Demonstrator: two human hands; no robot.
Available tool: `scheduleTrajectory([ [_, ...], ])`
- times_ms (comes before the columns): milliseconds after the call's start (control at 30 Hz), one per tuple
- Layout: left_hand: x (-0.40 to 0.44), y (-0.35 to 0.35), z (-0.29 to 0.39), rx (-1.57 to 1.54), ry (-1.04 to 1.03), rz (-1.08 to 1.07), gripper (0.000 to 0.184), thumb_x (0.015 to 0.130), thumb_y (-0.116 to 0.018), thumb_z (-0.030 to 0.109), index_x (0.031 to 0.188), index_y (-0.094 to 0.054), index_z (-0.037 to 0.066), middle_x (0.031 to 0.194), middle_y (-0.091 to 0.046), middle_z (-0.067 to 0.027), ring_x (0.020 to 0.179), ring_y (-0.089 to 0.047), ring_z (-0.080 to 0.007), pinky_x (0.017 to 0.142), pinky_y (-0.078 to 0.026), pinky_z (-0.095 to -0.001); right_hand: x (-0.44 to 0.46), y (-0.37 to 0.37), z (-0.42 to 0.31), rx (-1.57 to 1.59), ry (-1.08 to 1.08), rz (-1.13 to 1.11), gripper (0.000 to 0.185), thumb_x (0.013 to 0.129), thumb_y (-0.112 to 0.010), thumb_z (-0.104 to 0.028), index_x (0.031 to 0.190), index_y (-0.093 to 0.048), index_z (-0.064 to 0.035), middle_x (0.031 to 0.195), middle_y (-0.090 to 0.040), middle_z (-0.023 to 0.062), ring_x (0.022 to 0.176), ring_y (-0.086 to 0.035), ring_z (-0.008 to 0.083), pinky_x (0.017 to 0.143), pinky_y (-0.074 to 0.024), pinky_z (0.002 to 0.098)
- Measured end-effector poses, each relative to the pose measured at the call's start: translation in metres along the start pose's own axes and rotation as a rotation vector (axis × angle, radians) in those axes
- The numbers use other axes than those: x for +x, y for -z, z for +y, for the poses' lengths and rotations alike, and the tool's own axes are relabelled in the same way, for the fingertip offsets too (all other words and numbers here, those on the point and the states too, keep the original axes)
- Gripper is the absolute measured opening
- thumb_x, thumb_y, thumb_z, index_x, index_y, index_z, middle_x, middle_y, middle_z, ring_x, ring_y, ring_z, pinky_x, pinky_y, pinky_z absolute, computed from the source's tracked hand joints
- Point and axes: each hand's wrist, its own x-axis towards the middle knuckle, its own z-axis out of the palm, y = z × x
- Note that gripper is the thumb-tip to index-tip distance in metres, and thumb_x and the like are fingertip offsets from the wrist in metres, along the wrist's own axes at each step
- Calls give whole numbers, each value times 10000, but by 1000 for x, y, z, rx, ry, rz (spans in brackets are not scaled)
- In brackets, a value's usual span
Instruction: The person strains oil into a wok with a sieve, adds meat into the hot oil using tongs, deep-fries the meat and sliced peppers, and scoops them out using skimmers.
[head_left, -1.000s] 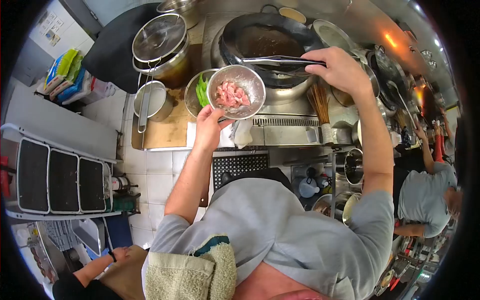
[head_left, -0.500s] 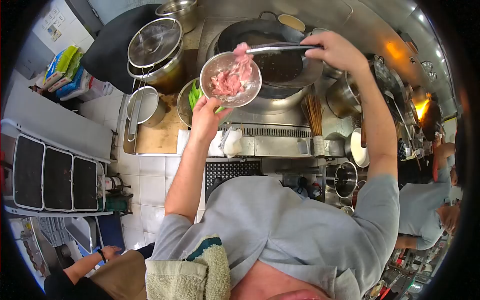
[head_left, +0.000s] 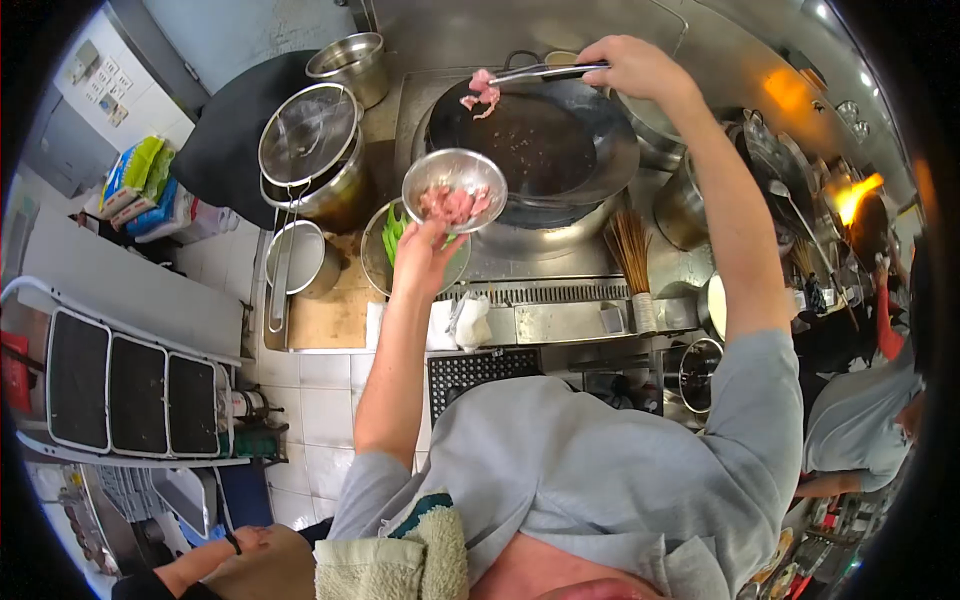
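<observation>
My left hand (head_left: 422,258) grips the edge of a small metal bowl (head_left: 412,184) that holds pieces of raw pink meat (head_left: 456,203). My right hand (head_left: 630,68) is closed on metal tongs (head_left: 545,74). A clump of meat (head_left: 482,93) hangs from the tongs' tips, over the left rim of a large black wok (head_left: 610,150). Dark liquid (head_left: 545,150) with small bubbles lies in the wok. Behind the held bowl, a wider bowl with green vegetables (head_left: 393,232) rests on the counter.
A strainer (head_left: 312,130) lies across a large pot at the left, near a smaller pot (head_left: 300,258). A bamboo brush (head_left: 630,255) stands right of the wok. Flames (head_left: 857,198) rise at the far right, near a co-worker (head_left: 860,420). Another person's hand (head_left: 252,540) shows lower left.
The tongs have gone from above the wok into the bowl, then lifted a clump of meat up and away from it. The bowl, held in my left hand, now sits slightly lower in view.
</observation>
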Motion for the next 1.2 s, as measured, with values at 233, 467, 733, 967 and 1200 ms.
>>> scheduleTrajectory([
  [233,-35,40,-2,10,28,64,310,828,-505,5,1137,-480,19,1151,-504,-121,1046,-502,-274,915,-478,-436,47,-127,-6,-274,-164,-211,283,732,-568,-181,972,-685,-88,1000,-664,150,963,-629,310,818,-501,417],
  [467,-77,42,30,86,-27,48,229,847,-510,18,1071,-554,36,1012,-613,-58,924,-594,-185,873,-482,-403,-5,-15,-12,48,-138,-15,397,763,-588,-236,1071,-619,14,1042,-639,205,991,-607,337,862,-471,384],
  [733,-70,5,20,215,-75,-179,113,863,-491,20,922,-587,19,944,-615,-47,881,-600,-145,799,-544,-372,-94,-40,-115,-129,195,-200,288,748,-671,-200,1009,-669,-78,830,-656,172,847,-627,323,757,-484,414],
  [967,-50,-14,9,158,1,-216,200,864,-468,14,1049,-540,-5,1030,-583,-91,963,-566,-174,840,-532,-380,-105,-3,-83,-154,99,-57,238,771,-655,-202,962,-681,-64,827,-660,151,825,-627,322,747,-482,421],
  [1200,-44,-43,1,145,-60,-165,162,856,-484,22,988,-577,12,951,-593,-54,874,-569,-142,837,-531,-400,-96,-18,-70,-205,112,-169,251,752,-655,-173,976,-669,-63,840,-655,156,839,-616,344,752,-469,416],
])
